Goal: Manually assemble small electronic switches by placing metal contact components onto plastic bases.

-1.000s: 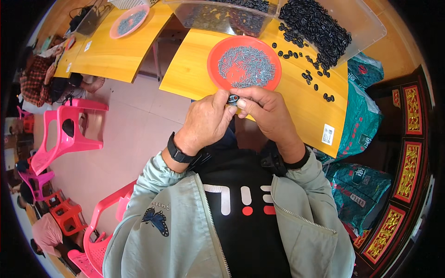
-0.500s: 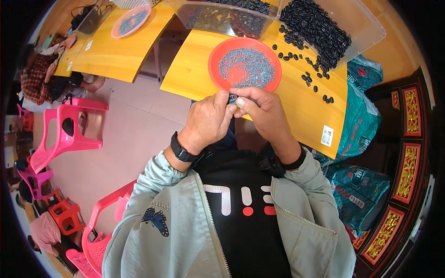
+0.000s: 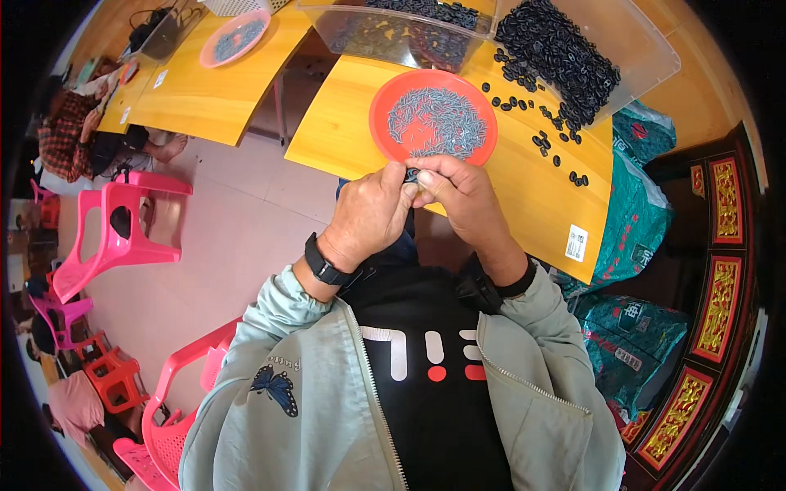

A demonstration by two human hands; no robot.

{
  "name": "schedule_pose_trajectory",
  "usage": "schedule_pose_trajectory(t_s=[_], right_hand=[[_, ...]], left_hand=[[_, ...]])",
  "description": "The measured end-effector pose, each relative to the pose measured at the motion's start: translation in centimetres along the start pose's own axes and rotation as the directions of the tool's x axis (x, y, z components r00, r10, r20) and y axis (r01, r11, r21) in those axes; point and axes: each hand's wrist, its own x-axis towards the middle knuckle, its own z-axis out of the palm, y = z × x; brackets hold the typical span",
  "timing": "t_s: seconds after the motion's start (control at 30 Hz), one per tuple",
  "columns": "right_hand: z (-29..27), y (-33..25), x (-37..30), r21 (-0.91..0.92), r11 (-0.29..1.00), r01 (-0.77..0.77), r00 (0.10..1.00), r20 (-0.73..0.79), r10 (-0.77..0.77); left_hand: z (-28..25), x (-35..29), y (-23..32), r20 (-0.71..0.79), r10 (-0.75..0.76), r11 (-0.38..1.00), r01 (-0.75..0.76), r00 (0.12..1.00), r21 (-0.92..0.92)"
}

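My left hand (image 3: 367,214) and my right hand (image 3: 468,200) meet at the near edge of the yellow table. Between their fingertips is a small black oval plastic part (image 3: 412,175), pinched from both sides and largely covered by the fingers. Just beyond the hands lies a round red plate (image 3: 380,123), holding a heap of small grey metal screws or pins (image 3: 442,114); they are too small to tell which. Black oval parts (image 3: 540,142) like the held one are scattered on the table to the plate's right.
A tipped clear bin (image 3: 639,57) spills black parts onto the yellow table (image 3: 532,221). Another clear bin (image 3: 385,37) stands behind the plate. Green bags (image 3: 634,221) crowd the right side. Pink chairs (image 3: 123,221) and a seated person (image 3: 70,131) are at the left.
Both hands stay in nearly the same place. The held part has turned slightly in the fingertips, and the reddish spot seen on it before no longer shows.
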Motion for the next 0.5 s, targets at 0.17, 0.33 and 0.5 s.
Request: schedule_pose_trajectory(t_s=[0.17,0.33,0.5], right_hand=[[-0.24,-0.49,-0.20,0.058,0.998,-0.016,0.998,0.057,0.012],[-0.25,-0.46,-0.20,0.016,1.000,0.005,0.999,0.050,-0.006],[0.43,-0.97,-0.48,-0.067,0.990,0.128,0.992,0.028,-0.126]], left_hand=[[-0.40,0.12,0.25,0.029,-0.019,1.000,0.019,0.999,-0.024],[-0.64,0.11,0.21,0.031,-0.008,0.998,0.010,0.999,-0.055],[-0.74,-0.01,0.42,-0.011,0.017,0.997,-0.018,1.000,-0.080]])
